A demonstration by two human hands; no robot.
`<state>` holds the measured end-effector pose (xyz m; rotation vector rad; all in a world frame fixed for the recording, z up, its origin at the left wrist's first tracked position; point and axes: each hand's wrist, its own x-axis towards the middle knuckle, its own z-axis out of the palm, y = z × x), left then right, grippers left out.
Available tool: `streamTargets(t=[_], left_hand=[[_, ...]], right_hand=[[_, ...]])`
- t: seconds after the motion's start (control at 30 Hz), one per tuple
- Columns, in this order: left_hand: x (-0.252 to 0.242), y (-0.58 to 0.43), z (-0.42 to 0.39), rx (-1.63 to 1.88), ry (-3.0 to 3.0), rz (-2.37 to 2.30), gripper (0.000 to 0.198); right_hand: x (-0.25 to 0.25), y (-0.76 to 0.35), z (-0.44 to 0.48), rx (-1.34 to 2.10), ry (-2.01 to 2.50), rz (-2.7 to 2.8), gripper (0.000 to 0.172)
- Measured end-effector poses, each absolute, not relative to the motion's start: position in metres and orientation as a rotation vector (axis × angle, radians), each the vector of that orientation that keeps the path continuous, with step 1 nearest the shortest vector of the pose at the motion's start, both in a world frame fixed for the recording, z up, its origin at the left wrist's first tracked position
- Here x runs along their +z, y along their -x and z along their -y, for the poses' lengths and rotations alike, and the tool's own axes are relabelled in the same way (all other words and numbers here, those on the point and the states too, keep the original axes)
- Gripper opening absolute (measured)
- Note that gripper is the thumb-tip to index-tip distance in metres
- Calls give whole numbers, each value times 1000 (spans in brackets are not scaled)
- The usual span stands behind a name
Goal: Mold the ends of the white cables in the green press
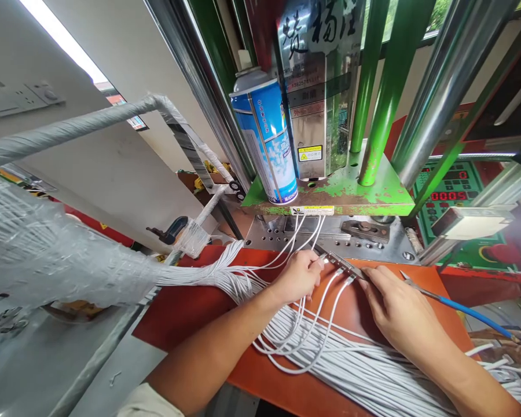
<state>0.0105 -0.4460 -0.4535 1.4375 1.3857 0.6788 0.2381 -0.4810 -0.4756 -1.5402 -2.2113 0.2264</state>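
A narrow dark metal mold bar (339, 263) sits in front of the press, with white cable ends seated along it. My right hand (388, 295) is closed on the bar's right end. At its left part, my left hand (301, 272) pinches a white cable (303, 307) close to the bar; the fingertips partly hide the cable's end. Other cables loop down from the bar toward a thick bundle of white cables (321, 353) lying under both forearms. More white cables (293, 234) run into the press beneath the green plate (351, 194).
A blue spray can (267, 136) stands on the green plate. Blue-handled pliers (455, 307) lie right of my right hand. The control panel (449, 191) with red digits is at right. Plastic-wrapped cables (69, 243) hang over a wrapped rail (69, 124) at left. An orange board (182, 313) covers the work surface.
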Motion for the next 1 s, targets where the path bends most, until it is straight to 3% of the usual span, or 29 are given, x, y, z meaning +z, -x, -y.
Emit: streamTargets(t=[0.3, 0.5, 0.73, 0.9, 1.0], left_hand=[[-441, -18, 437, 598, -1195, -1299, 17], [-445, -10, 437, 633, -1300, -1283, 30], [-443, -7, 434, 577, -1367, -1396, 33], [-440, -4, 430, 522, -1166, -1314, 19], [-443, -2, 429, 517, -1222, -1314, 22]], right_hand=[[-475, -238, 481, 324, 1414, 2264, 39], [-478, -243, 479, 203, 1451, 2163, 37], [-475, -247, 477, 243, 1372, 2208, 37], [-471, -247, 476, 306, 1266, 2231, 36], [-470, -247, 476, 314, 1251, 2203, 35]])
